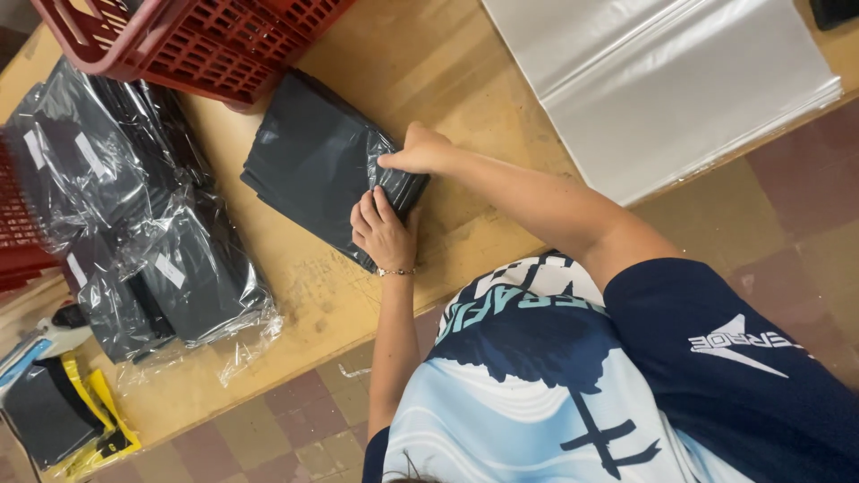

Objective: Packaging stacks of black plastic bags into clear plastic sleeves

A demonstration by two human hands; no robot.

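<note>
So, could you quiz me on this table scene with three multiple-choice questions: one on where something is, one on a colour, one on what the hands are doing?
1. Where is the red crate?
A. On the table, beyond the package
B. On the floor tiles
C. On top of the clear sheets

2. What colour is the package under the hands?
A. White
B. Dark grey
C. Yellow

3. How are the hands placed?
A. Both on the package
B. Both lifted in the air
C. One inside the crate

Answers:
1 A: the red crate stands on the wooden table.
2 B: the package is dark grey inside clear wrap.
3 A: the left hand lies on its edge and the right hand pinches its wrap.
</note>
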